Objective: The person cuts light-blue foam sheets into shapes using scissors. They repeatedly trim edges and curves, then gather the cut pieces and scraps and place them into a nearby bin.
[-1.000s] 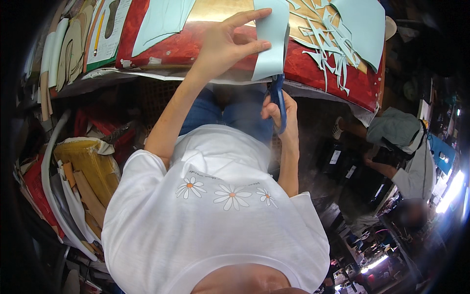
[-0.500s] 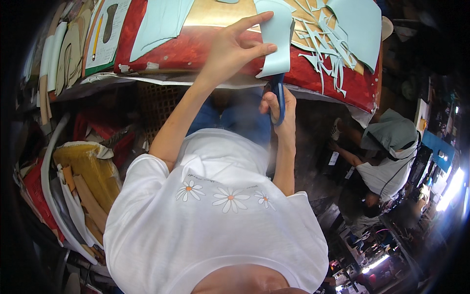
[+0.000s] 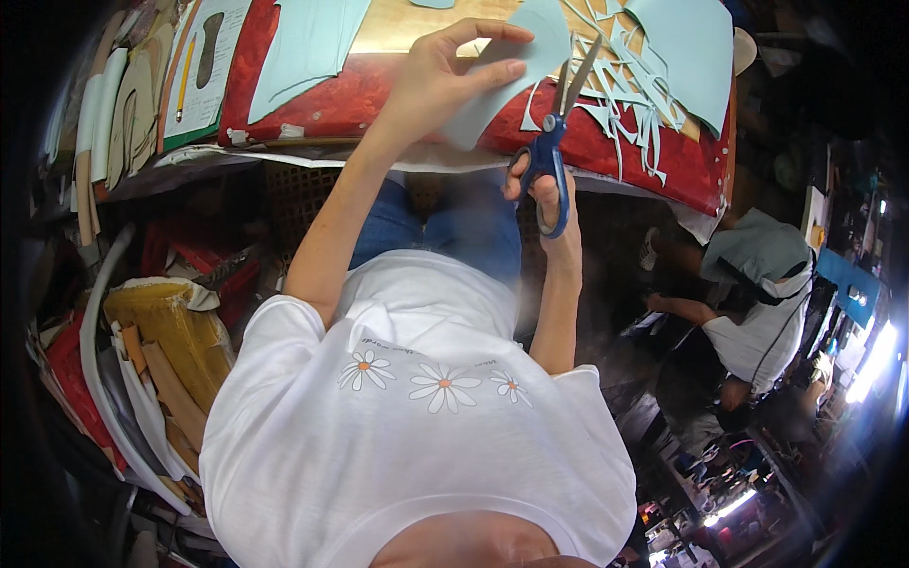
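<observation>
My left hand pinches a light blue sheet piece between thumb and fingers, over the front edge of the table. The piece slants, its lower end hanging blurred below my thumb. My right hand is closed round the blue handles of a pair of scissors, with fingers through the loops. The scissor blades point up and stand apart, just right of the piece. A narrow pale blue offcut shows between the piece and the scissors; whether it is still joined to the piece I cannot tell.
Thin light blue scraps lie tangled on the red-topped table, beside a larger blue sheet. More blue sheets lie at left, near a paper with a pencil. A co-worker bends down at right.
The blue piece has turned from near upright to a slant. The scissors have come out from behind it, and their blades now show spread apart. The co-worker's arm has shifted slightly.
</observation>
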{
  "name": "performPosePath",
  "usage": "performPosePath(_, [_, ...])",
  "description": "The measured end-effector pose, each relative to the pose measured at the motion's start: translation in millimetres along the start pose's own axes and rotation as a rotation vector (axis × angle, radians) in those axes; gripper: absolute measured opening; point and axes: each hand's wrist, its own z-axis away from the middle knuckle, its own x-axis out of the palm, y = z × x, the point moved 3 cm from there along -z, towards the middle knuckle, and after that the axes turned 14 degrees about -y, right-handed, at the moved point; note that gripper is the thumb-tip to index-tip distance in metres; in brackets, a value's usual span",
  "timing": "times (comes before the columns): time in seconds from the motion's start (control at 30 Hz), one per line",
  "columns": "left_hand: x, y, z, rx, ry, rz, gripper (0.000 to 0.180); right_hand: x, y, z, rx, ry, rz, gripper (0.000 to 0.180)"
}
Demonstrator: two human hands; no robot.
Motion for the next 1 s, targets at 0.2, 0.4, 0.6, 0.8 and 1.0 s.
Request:
performPosePath(0.2, [16,0,11,0.001,0.078,0.002,0.043,8,-6,-7,0.037,0.009,0.153,0.077])
performPosePath(0.4, [24,1,21,-0.006,0.099,0.052,0.044,7,-6,-13,-0.012,0.032,0.129,0.074])
performPosePath(0.6, [11,4,18,0.068,0.02,-0.12,0.043,-2,-5,-1,0.016,-0.019,0.131,0.059])
performPosePath(0.8, [-10,5,17,-0.064,-0.198,-0.195,0.045,-21,-7,16,0.166,-0.091,0.107,0.045])
performPosePath(1.0, [-14,6,13,-0.115,-0.288,-0.214,0.04,-24,-14,24,0.244,-0.077,0.132,0.038])
